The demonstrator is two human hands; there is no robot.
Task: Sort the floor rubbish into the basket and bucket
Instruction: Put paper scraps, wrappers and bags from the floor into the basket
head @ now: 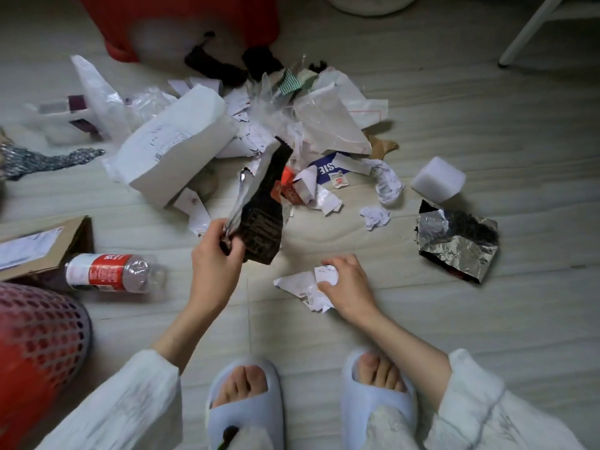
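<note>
The left hand point(214, 254) is gripping a black foil-lined snack wrapper point(259, 209) above the floor, fingers curled round its edge. The right hand point(347, 284) is pinching white crumpled paper scraps point(302, 287) lying on the floor. A red mesh basket point(35, 345) is sitting at the left beside a clear plastic bottle with a red label point(113, 272); a red bucket point(181, 24) is standing behind the heaped litter pile point(259, 118).

Left hand point(216, 254) raised, grip pinched closed; right hand point(349, 284) low, fingers curled in a grip.

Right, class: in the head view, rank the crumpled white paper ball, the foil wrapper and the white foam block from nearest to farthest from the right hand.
From the right hand:
1. Crumpled white paper ball, just beyond it.
2. Foil wrapper, off to the right.
3. White foam block, farther back on the right.
</note>
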